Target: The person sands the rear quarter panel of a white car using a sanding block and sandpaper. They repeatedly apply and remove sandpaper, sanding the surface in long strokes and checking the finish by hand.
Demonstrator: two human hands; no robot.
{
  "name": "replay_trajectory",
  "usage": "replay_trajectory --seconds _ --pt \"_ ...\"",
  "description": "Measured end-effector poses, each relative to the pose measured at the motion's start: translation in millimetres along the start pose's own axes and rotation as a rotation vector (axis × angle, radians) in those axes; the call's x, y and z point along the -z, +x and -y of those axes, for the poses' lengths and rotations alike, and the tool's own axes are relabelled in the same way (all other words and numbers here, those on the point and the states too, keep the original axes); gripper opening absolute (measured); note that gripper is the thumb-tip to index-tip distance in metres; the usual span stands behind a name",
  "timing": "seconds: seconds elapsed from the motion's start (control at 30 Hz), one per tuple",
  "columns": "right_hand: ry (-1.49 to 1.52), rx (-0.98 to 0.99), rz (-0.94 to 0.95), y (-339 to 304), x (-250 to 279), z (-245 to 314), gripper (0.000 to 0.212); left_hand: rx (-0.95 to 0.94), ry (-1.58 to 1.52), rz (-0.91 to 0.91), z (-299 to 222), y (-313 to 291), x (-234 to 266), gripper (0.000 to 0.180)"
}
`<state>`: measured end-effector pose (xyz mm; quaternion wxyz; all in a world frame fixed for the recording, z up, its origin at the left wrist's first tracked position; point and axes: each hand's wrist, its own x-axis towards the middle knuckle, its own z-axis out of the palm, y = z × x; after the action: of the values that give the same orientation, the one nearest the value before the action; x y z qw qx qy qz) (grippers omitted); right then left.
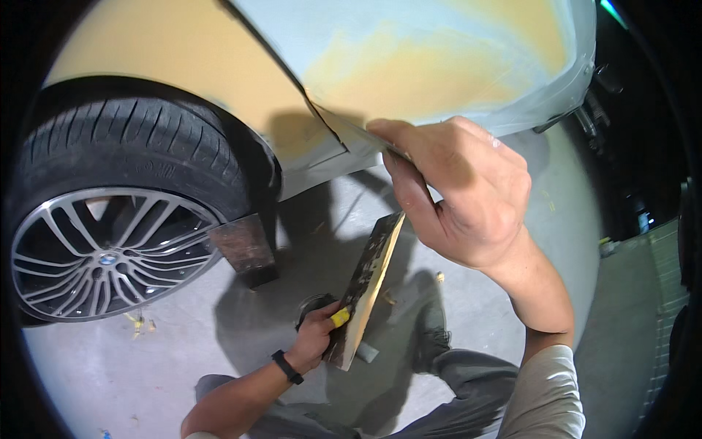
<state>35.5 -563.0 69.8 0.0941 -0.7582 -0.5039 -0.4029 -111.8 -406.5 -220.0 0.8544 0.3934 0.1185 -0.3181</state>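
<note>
Fingers (401, 134) of the right hand (472, 194) pinch a spreader (395, 151) near the lower edge of the panel (417, 80); left hand (314, 338) grips a board (363, 282) below; smoothing seems in hand; the next move calls for a flat, even stroke

The car door (428, 73) looks matt and chalky. Grooved, dull rubber forms the tyre (124, 143) around a glossy metallic wheel (108, 258); the board (368, 282) looks rough, smeared with creamy paste (371, 304).
</note>
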Motion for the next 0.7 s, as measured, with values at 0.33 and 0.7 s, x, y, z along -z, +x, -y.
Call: replay_trajectory --seconds 0.33,0.7 --pt "-0.123 0.144 0.134 53.5 -12.1 -7.4 0.023 -0.033 -0.061 0.105 7.2 4.6 -1.7 0.033" --pt "-0.08 0.051 0.089 29.7 -27.6 -14.7 0.025 -0.058 -0.099 0.061 9.7 1.7 -1.6 0.033"
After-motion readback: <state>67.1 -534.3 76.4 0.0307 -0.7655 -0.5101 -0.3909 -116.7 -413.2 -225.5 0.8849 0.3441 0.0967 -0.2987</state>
